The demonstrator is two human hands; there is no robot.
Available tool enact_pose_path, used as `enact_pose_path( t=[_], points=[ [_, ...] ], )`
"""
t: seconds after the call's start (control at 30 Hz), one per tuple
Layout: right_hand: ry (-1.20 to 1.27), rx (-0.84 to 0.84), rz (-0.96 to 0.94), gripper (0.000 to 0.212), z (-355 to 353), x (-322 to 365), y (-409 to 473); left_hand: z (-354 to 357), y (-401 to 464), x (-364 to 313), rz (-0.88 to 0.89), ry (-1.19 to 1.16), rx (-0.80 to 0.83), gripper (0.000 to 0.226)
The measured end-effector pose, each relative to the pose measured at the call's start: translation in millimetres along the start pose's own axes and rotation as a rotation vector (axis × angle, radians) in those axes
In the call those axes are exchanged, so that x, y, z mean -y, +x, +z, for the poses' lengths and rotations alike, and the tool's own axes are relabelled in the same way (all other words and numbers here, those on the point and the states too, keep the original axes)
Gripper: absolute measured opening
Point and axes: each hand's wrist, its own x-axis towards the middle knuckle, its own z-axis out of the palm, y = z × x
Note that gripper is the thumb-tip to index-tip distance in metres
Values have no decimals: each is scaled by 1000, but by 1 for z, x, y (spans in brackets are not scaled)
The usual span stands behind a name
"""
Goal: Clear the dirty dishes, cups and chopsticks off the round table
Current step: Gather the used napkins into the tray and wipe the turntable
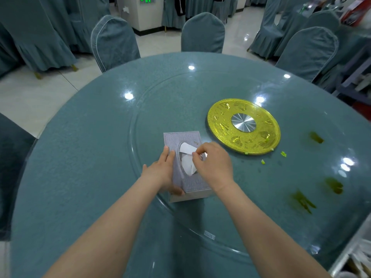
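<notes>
While the left hand [163, 173] lies along the left side of the grey tissue box [185, 167], fingers extended on its top and thumb hooked round the near corner, it seems meant to pin the box down so it will not lift or slide. Just right of it, the right hand [212, 164] has its grip closed on a white tissue [187, 152] standing out of the oval slot, thumb and forefinger pinching the sheet's edge, probably to draw it out for wiping. The box sits at the near rim of the glass turntable [160, 91] on the round table [80, 157]. Further right lies the gold hub plate [220, 125], then green food scraps [283, 154] and dark sauce smears [334, 185]. No dishes, cups or chopsticks show on the table, so clearing looks done, though the near-right edge is hard to read.
</notes>
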Motion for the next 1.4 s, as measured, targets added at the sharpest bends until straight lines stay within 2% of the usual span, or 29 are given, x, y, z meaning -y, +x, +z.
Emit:
enact_pose_path(
  t=[0.1,0.27,0.5,0.63,0.73,0.83,0.97,1.07,1.17,1.4],
  points=[
    [97,-25,84,13,-8,-6,0,0,1,1,-2,1,4,137],
    [375,-242,324,16,-17,-18,0,-1,0,1,-5,10,7,136],
    [484,-186,471,7,-14,-41,-13,-4,1,1,-13,28,12,135],
    [586,-89,561,33,-11,-46,-16,-5,1,1,-13,32,18,135],
    [629,-14,504,45,-13,-47,-19,-6,2,1,-15,58,13,135],
    [547,99,350,59,-14,-51,-24,-8,3,0,-28,119,13,135],
    [385,114,206,46,-15,-56,-27,-12,5,1,-42,151,19,135],
    [362,121,224,43,-13,-58,-25,-15,6,3,-43,162,20,135],
    [469,55,366,43,-11,-61,-24,-17,7,4,-44,177,24,135],
    [615,-267,607,41,-21,-84,-29,-25,12,8,-55,256,21,133]
  ],
)
